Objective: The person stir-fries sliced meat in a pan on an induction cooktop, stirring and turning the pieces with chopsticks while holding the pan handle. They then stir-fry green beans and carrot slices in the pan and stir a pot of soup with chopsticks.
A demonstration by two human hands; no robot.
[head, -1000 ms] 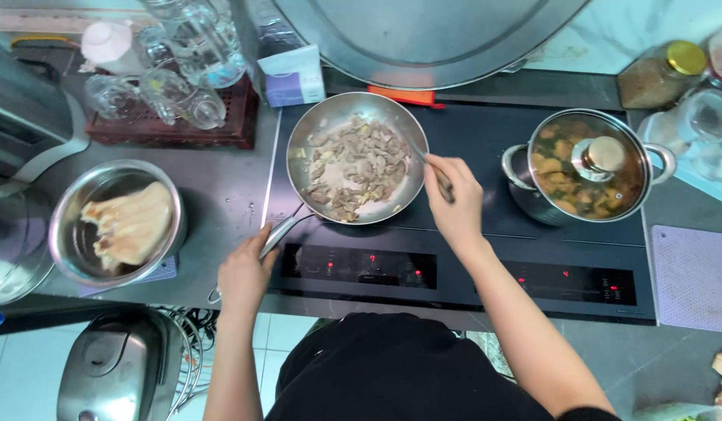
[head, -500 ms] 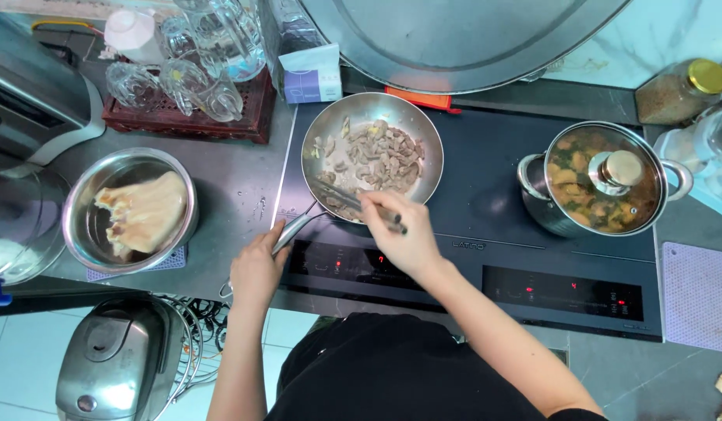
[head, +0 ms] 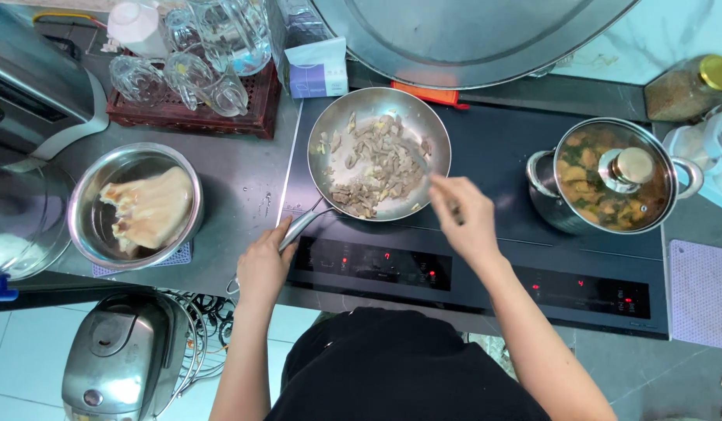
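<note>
A steel frying pan (head: 330, 125) with pieces of meat (head: 380, 168) in it sits on the black induction hob (head: 493, 156). My left hand (head: 263, 265) grips the pan's metal handle (head: 298, 226) at the hob's front left edge. My right hand (head: 466, 214) is just right of the pan and holds a thin stirring utensil (head: 418, 161), blurred, whose tip reaches into the meat.
A lidded steel pot (head: 614, 175) of stew stands on the hob's right side. A steel bowl (head: 84, 199) with pale food sits on the left counter, glass cups on a red tray (head: 189, 109) behind it, a rice cooker (head: 115, 359) below, a large lid (head: 470, 35) above.
My right hand swung from the pan's right side to its front and now back to the right, stirring the meat. The left hand stayed on the handle.
</note>
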